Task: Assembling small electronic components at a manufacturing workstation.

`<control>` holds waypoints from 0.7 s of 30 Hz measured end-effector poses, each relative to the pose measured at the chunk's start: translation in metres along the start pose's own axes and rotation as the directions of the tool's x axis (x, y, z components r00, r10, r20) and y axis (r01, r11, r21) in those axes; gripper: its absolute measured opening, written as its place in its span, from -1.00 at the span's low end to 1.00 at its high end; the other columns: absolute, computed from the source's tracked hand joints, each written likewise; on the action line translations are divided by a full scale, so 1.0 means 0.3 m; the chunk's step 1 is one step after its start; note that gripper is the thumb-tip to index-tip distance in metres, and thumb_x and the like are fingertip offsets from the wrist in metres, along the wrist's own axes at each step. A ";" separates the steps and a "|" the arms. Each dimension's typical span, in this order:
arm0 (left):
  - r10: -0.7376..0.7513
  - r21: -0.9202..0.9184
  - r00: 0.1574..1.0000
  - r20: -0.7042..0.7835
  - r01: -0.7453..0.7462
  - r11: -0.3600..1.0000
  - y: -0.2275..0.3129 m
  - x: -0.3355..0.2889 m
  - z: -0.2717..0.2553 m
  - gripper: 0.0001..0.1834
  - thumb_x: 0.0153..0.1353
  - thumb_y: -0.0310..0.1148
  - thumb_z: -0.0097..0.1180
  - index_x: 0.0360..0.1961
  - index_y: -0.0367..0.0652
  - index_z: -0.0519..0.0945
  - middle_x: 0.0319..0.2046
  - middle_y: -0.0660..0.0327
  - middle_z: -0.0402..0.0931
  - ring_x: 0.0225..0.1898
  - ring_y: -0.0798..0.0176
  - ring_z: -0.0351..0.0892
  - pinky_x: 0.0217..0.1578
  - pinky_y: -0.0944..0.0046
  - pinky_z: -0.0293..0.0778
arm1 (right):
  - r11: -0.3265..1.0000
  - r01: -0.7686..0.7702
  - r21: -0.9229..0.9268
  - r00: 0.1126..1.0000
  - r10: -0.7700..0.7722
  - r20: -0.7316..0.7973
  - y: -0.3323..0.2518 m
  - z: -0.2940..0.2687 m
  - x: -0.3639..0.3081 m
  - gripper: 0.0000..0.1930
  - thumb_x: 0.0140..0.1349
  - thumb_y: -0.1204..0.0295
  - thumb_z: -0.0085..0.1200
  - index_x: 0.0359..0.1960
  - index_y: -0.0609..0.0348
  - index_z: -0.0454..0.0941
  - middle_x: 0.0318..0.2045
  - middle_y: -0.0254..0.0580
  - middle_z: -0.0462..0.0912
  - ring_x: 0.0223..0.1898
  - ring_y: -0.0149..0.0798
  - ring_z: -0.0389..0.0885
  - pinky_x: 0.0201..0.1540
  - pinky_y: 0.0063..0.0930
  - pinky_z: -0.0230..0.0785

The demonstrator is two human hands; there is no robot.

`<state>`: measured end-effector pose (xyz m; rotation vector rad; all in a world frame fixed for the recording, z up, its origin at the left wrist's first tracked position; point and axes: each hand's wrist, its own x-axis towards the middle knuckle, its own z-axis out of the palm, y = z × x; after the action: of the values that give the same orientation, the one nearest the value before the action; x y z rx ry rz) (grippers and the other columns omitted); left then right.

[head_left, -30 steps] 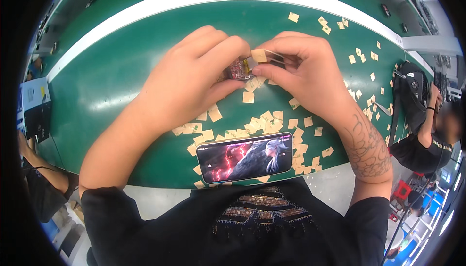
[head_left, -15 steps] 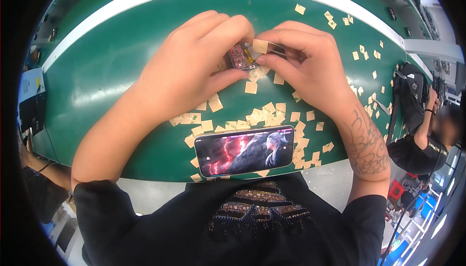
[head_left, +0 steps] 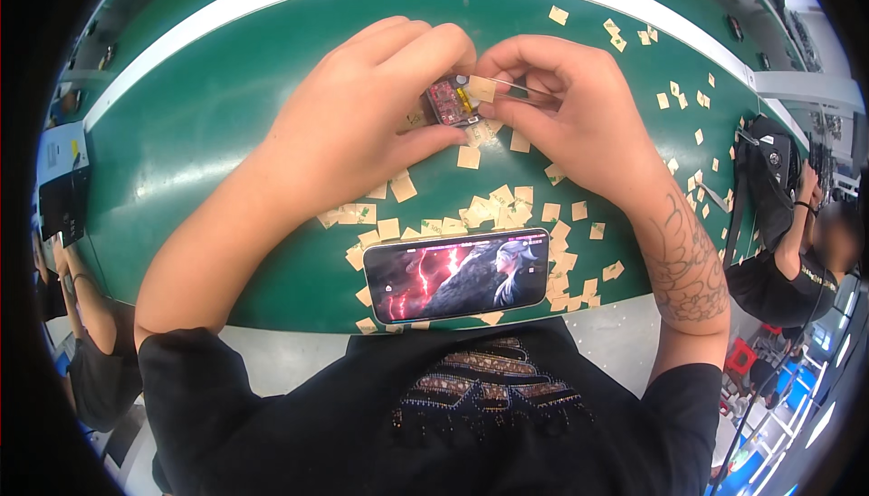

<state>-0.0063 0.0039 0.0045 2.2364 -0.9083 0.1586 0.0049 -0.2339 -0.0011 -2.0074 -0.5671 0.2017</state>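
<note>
A small dark-framed device with a red circuit board (head_left: 446, 105) and a yellow strip is gripped between the thumb and fingers of my left hand (head_left: 371, 102). My right hand (head_left: 579, 102) is closed on thin metal tweezers (head_left: 518, 87), its fingertips close to the device's right side. A tan paper-like square (head_left: 482, 90) lies at the tweezers' tip, over the upper right of the device. Whether it touches the board I cannot tell. My left fingers hide part of the device.
A phone (head_left: 457, 279) showing an animated figure lies near the table's front edge. Around it on the green table (head_left: 181, 179) are scattered many tan squares (head_left: 501, 199). Another pair of tweezers (head_left: 715, 195) and a black bag (head_left: 769, 170) are at right. People sit on both sides.
The tan square and tweezers have shifted slightly left and down over the device, with my right fingers turning a little. At far left, another person's arms have moved.
</note>
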 end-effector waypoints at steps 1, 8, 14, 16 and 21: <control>0.000 0.001 1.000 -0.001 0.000 1.000 0.002 0.000 -0.001 -0.44 -0.10 -0.53 0.65 -0.07 -0.22 0.58 -0.18 0.16 0.60 -0.16 0.09 0.64 -0.15 0.16 0.64 | 1.000 -0.014 0.026 1.000 0.014 0.012 -0.006 0.000 0.001 -0.76 0.19 0.60 0.42 -0.11 0.24 0.72 -0.35 -0.19 0.72 -0.46 -0.34 0.63 -0.35 -0.44 0.51; 0.005 0.008 1.000 0.002 -0.005 1.000 0.008 0.004 -0.005 -0.43 -0.10 -0.54 0.64 -0.07 -0.23 0.58 -0.19 0.16 0.60 -0.15 0.08 0.64 -0.14 0.16 0.64 | 0.998 0.002 -0.057 0.997 0.002 0.073 -0.017 -0.012 -0.004 -0.72 0.25 0.74 0.33 -0.01 0.36 0.66 -0.23 -0.32 0.74 -0.35 -0.61 0.63 -0.33 -0.64 0.49; 0.006 0.005 1.000 0.002 -0.006 1.000 0.008 0.005 -0.001 -0.44 -0.09 -0.54 0.64 -0.06 -0.22 0.59 -0.19 0.15 0.60 -0.14 0.06 0.64 -0.13 0.16 0.65 | 0.982 0.158 -0.100 0.987 -0.153 0.057 -0.015 -0.024 0.010 -0.73 0.19 0.61 0.40 -0.08 0.24 0.68 -0.28 -0.13 0.73 -0.40 -0.21 0.69 -0.28 -0.37 0.57; 0.006 0.007 1.000 0.005 -0.006 1.000 0.007 0.005 -0.002 -0.44 -0.09 -0.53 0.64 -0.06 -0.22 0.59 -0.19 0.15 0.60 -0.14 0.06 0.64 -0.13 0.16 0.65 | 0.993 0.029 -0.116 0.996 -0.019 0.086 -0.031 -0.029 0.012 -0.74 0.19 0.60 0.40 -0.09 0.24 0.69 -0.29 -0.13 0.73 -0.37 -0.19 0.71 -0.27 -0.35 0.57; -0.019 -0.004 1.000 0.017 0.019 1.000 0.009 0.002 -0.003 -0.42 -0.09 -0.52 0.64 -0.04 -0.22 0.58 -0.17 0.14 0.60 -0.13 0.05 0.64 -0.12 0.15 0.65 | 0.990 -0.039 -0.135 0.996 0.049 0.068 -0.044 -0.021 0.003 -0.77 0.22 0.57 0.39 -0.09 0.22 0.70 -0.30 -0.13 0.75 -0.32 -0.16 0.76 -0.24 -0.33 0.62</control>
<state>-0.0075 0.0028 0.0069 2.2447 -0.8956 0.1288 0.0041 -0.2332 0.0135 -2.1511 -0.5949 0.2690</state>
